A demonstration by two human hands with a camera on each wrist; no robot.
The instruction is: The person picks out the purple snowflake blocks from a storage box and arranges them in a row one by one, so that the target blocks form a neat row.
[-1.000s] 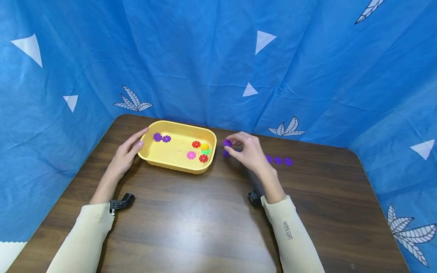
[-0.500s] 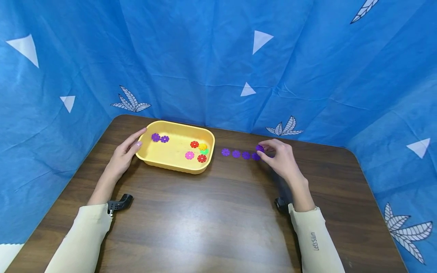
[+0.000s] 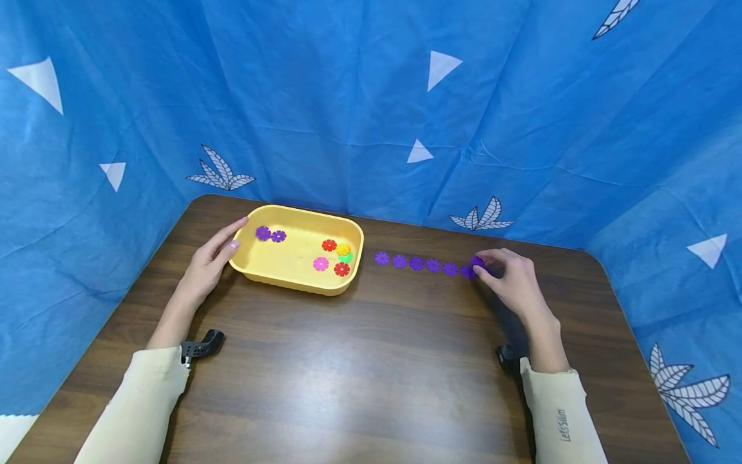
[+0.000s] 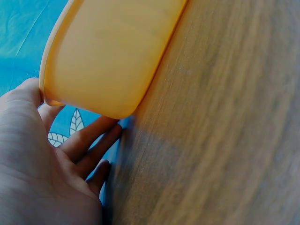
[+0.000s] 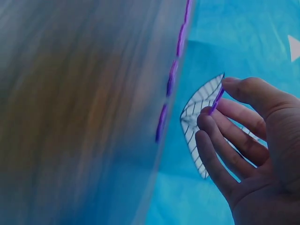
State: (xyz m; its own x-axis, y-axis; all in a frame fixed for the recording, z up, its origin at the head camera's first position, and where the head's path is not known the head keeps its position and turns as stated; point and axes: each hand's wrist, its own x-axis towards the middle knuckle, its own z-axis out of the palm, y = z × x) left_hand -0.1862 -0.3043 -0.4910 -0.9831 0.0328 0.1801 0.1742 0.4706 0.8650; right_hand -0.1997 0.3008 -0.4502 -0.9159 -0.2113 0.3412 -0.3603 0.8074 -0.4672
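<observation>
Several purple snowflake discs (image 3: 417, 264) lie in a row on the brown table, right of a yellow plastic basin (image 3: 295, 288). At the right end of that row my right hand (image 3: 516, 280) pinches one more purple disc (image 3: 478, 261) between thumb and fingertips. The right wrist view shows this pinched disc (image 5: 217, 100) edge-on, held above the tabletop. My left hand (image 3: 207, 265) rests against the basin's left end, its fingers extended and touching the rim and outer wall. In the left wrist view the fingers of the left hand (image 4: 56, 159) reach under the basin's corner (image 4: 108, 93).
Inside the basin are two purple discs (image 3: 278, 236) at the left, and red (image 3: 329, 245), orange, green and pink (image 3: 321, 263) ones at the right. A blue patterned curtain (image 3: 324, 116) hangs behind the table (image 3: 348, 374). Each wrist wears a black camera (image 3: 203, 345).
My right hand has moved rightward along the row, still pinching a purple disc. More of the discs now show lying in line. The left hand stays at the basin.
</observation>
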